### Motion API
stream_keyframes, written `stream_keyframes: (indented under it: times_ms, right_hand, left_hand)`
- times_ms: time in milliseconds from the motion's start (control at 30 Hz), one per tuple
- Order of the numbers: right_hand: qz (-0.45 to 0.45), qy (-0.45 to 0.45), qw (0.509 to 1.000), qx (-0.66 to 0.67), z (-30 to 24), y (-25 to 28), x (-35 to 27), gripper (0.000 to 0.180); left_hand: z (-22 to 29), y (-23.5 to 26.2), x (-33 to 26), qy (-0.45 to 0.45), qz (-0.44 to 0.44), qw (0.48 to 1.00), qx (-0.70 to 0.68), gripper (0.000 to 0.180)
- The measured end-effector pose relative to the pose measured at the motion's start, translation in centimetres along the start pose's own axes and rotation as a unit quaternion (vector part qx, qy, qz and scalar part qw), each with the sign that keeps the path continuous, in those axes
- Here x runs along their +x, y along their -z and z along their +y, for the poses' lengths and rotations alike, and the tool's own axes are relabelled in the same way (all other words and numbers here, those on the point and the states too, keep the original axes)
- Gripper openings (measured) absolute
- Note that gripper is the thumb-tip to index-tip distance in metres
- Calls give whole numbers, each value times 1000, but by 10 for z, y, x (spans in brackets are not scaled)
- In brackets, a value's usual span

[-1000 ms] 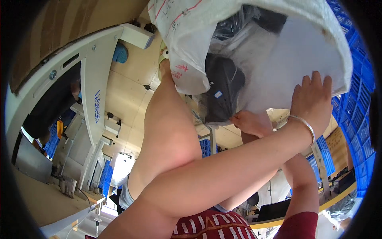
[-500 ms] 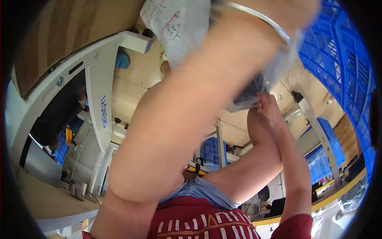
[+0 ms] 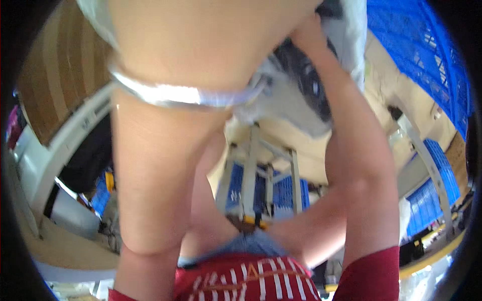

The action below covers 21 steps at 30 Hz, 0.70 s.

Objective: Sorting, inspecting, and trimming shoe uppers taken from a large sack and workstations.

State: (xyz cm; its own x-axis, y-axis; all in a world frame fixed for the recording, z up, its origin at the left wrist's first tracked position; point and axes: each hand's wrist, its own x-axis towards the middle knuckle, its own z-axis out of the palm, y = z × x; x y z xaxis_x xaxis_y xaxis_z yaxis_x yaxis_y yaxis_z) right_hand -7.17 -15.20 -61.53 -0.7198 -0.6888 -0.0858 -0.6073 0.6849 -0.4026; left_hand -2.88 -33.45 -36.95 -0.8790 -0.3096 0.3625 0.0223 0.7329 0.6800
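A large clear-to-whitish plastic bag point(image 3: 286, 108) with dark, glossy contents point(image 3: 306, 80) hangs in front of me at the upper middle. My right hand point(image 3: 310, 37) is closed at the bag's upper part, its fingertips partly hidden against the dark contents. My left arm, with a silver bangle point(image 3: 186, 95) at the wrist, reaches up across the view very close. Past the bangle, the back of my left hand point(image 3: 211, 35) is blurred. Its fingers lie beyond the top edge, so what they hold is hidden. More pale plastic point(image 3: 95, 15) shows at its left.
Blue plastic crates point(image 3: 422, 55) rise at the right, with another blue crate point(image 3: 432, 195) lower down. A pale metal frame point(image 3: 249, 170) stands on the floor below the bag. At the left are a white bench frame point(image 3: 65, 145) and a brown cardboard surface point(image 3: 60, 70).
My left arm has swung left and come nearer, its bangle moving from upper right to upper left. My right hand has risen with the bag, and the view has shifted.
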Motion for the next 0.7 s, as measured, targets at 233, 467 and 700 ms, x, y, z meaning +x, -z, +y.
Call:
stream_keyframes:
  times_ms: [233, 467, 700]
  right_hand:
    - [-56, -50, 989, 129, -73, -21, 64, 64]
    - [-296, 65, 948, 95, -169, 29, -41, 18]
    - [-109, -63, 969, 212, -225, 83, -158, 11]
  left_hand:
    - [-35, 32, 16, -198, 1, 959, 202, 72]
    - [-33, 50, 25, -235, 11, 899, 369, 74]
    - [5, 69, 29, -265, 45, 880, 393, 46]
